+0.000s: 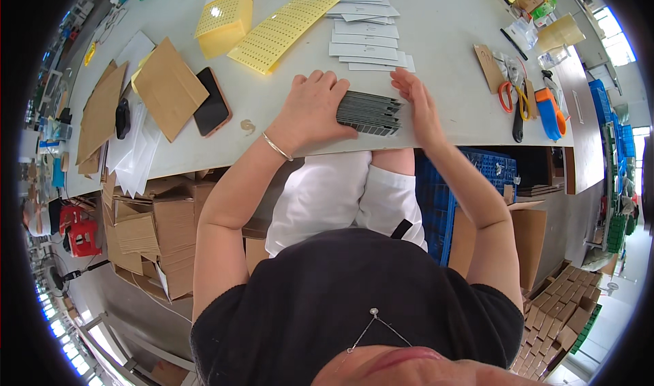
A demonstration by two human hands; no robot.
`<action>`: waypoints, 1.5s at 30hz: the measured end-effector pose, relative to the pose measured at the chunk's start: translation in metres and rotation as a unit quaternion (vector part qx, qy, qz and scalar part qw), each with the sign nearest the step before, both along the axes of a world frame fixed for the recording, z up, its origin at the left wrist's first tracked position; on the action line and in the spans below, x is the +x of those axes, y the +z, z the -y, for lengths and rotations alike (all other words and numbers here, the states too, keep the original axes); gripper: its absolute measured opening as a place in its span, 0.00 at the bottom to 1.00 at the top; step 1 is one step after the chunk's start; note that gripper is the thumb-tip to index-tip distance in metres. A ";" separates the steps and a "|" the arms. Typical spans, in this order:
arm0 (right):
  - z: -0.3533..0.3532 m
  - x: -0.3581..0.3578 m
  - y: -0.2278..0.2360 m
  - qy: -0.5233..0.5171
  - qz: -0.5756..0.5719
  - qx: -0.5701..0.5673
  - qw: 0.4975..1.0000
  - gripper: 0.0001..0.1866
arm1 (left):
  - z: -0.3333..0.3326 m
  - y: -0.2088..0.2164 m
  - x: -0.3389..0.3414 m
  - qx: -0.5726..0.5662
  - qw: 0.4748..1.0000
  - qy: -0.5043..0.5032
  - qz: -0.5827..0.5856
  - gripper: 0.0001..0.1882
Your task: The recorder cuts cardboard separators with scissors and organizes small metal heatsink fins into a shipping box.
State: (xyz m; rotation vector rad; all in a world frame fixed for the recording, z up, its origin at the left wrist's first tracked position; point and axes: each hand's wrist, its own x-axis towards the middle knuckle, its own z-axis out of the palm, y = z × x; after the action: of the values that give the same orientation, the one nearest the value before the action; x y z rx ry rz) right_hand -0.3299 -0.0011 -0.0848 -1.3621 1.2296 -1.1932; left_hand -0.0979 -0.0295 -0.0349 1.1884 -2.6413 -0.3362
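A stack of thin dark grey-green cards [368,113] stands at the near edge of the table, its right ends uneven. My left hand [313,110] grips the stack's left end, with the thumb along the near side and the fingers at the far side. Just right of the stack, my right hand [419,110] is open, fingers stretched out and slightly apart. Whether its palm touches the card ends, I cannot tell. Beyond the hands lies an overlapping row of white printed cards [364,37]. A yellow label sheet [283,33] rests left of them.
A bundle of yellow sheets [226,11] lies at the far left. Nearer are a smartphone [212,102] and brown cardboard pieces [170,89]. At right are scissors [514,98] and a blue-and-orange tape roll [550,113]. Under the table stand a cardboard box [163,229] and a blue crate [436,202].
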 end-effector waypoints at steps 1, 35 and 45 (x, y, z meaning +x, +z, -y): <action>-0.006 0.008 -0.006 -0.061 0.006 -0.035 0.998 0.30 | 0.001 -0.002 0.001 -0.028 1.000 -0.013 -0.003 0.41; 0.047 0.066 0.049 0.190 -0.422 -0.333 0.822 0.04 | 0.010 -0.022 0.043 0.020 0.981 -0.051 -0.184 0.33; 0.051 0.056 0.054 0.155 -0.198 -0.204 0.946 0.05 | 0.009 -0.023 0.043 0.008 0.981 -0.043 -0.190 0.35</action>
State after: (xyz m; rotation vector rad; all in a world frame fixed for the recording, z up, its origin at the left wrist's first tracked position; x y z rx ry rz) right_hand -0.2737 -0.0524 -0.0312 -2.0996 1.0074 -1.0082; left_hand -0.0553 -0.0389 -0.0576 0.9084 -2.3612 -0.5420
